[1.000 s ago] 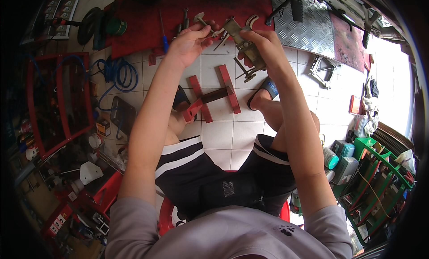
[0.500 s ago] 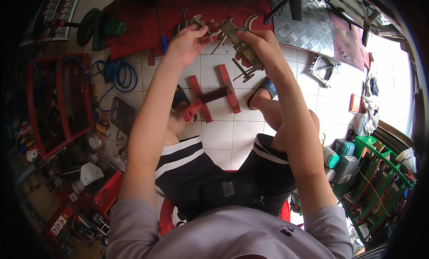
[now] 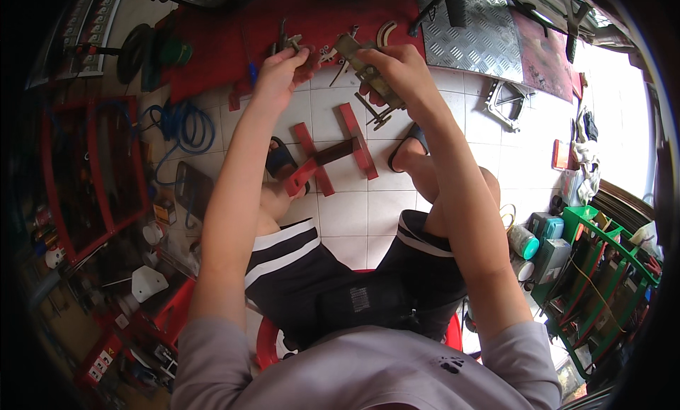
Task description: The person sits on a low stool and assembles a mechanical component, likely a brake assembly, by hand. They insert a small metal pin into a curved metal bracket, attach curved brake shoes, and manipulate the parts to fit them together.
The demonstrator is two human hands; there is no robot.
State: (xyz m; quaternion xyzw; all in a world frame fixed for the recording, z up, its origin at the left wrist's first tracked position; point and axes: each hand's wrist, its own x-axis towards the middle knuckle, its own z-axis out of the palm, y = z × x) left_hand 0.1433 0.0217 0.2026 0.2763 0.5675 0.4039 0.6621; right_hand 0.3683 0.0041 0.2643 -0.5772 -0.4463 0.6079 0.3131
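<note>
Metal assembly (image 3: 367, 71) and small metal part (image 3: 295, 42), both held in the air near the edge of a red worktop (image 3: 227, 20). The assembly appeared stiff and fairly heavy for its size, its dull, possibly greasy faces liable to slip; its broad body offered the surest hold, the thin projecting rods (image 3: 381, 117) the poorest. The right hand (image 3: 398, 71) wrapped that body, thumb above and fingers beneath; the left hand (image 3: 281, 69) pinched the small metal part, seemingly light and rigid. The two pieces stood apart. Containers lay farther out: at right, a green rack (image 3: 579, 213) held tools, mostly too blurred to name; near it stood a clear jar (image 3: 523, 241) with a teal lid, contents indistinct; at left, a red frame (image 3: 97, 173) enclosed dark, unreadable contents
</note>
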